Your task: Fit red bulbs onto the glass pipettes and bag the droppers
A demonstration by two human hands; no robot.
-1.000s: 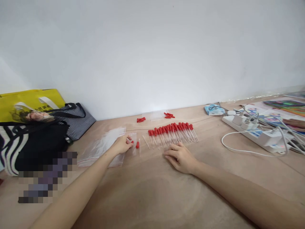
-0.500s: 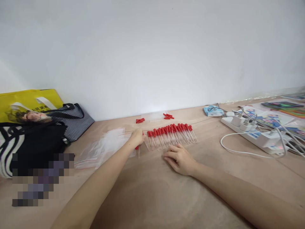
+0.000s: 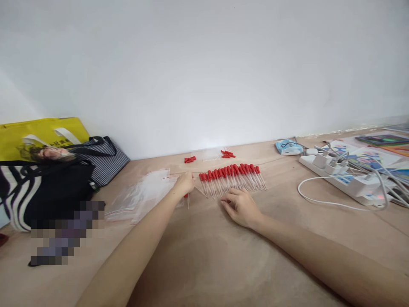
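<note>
Many droppers (image 3: 234, 174) with red rubber bulbs and thin clear tubes lie side by side in a row, bulbs toward the wall. At the row's left end my left hand (image 3: 184, 183) is closed on one dropper (image 3: 202, 192); its tube slants out to the right, and the fingers hide most of its bulb. Another dropper (image 3: 188, 201) shows partly below that hand, on the table. My right hand (image 3: 242, 207) rests on the table just in front of the tube tips, fingers loosely bent and apart, with nothing visible in them.
Clear zip bags (image 3: 150, 187) lie left of my left hand. Loose red bulbs (image 3: 190, 159) and clear tubes (image 3: 211, 155) sit near the wall. Bags (image 3: 60, 192) stand at far left. A blue mask (image 3: 289, 147), a power strip (image 3: 341, 179) with cables and printed sheets are at right.
The dropper's tube in my left hand has swung outward, its tip now further right. My right hand has moved slightly closer to the tube tips. The view has shifted a little.
</note>
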